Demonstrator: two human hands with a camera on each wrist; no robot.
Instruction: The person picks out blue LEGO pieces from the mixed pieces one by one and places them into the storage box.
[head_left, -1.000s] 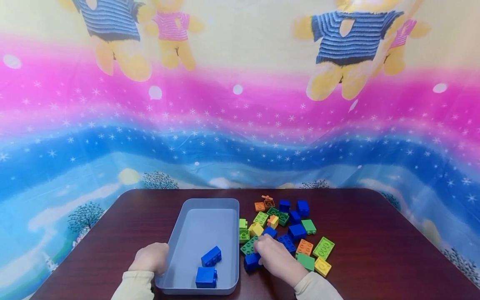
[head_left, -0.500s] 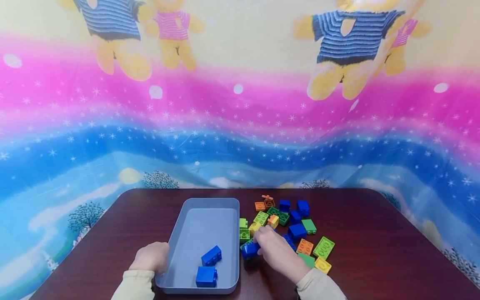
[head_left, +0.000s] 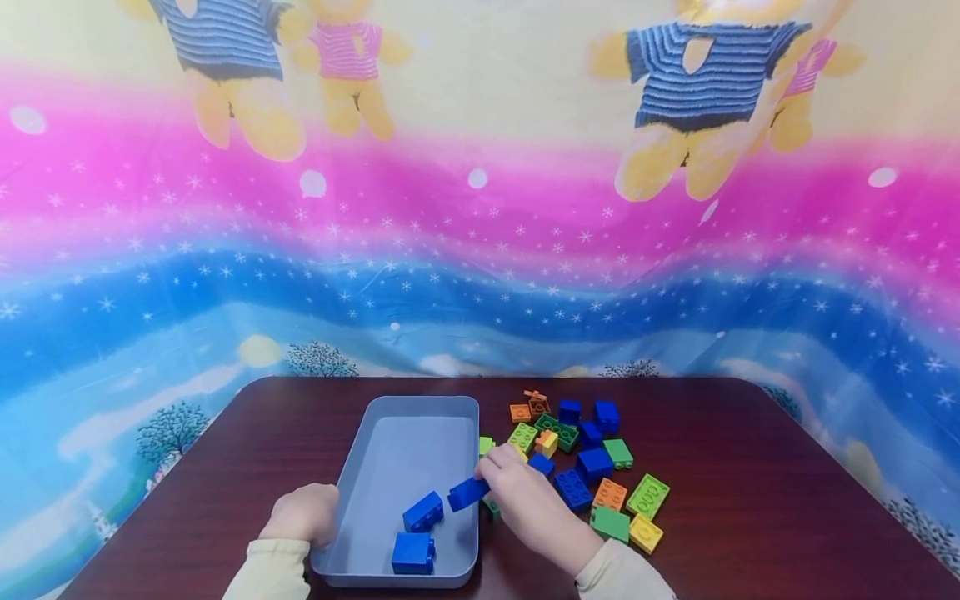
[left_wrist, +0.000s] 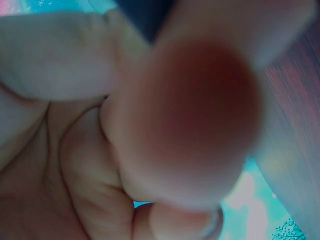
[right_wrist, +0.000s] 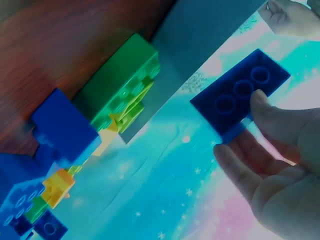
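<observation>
My right hand [head_left: 525,496] pinches a long blue building block [head_left: 467,494] above the right rim of the grey tray [head_left: 420,406]. In the right wrist view the thumb and fingers hold this block at one end, its hollow underside with round tubes showing. My left hand [head_left: 300,515] grips the tray's left wall; the left wrist view shows its curled fingers [left_wrist: 200,125] very close and blurred. Inside the tray lie two other blue blocks, a slanted one [head_left: 423,512] and a larger one [head_left: 413,553].
Right of the tray, loose blocks lie scattered on the dark wooden table [head_left: 720,467]: blue [head_left: 595,464], green [head_left: 611,523], orange [head_left: 610,493], yellow [head_left: 646,533] and lime [head_left: 648,496]. Behind the table hangs a patterned curtain [head_left: 480,275].
My right hand has lifted the long blue block from beside the tray and moved it up and left to the tray's rim. The left hand and tray stay put.
</observation>
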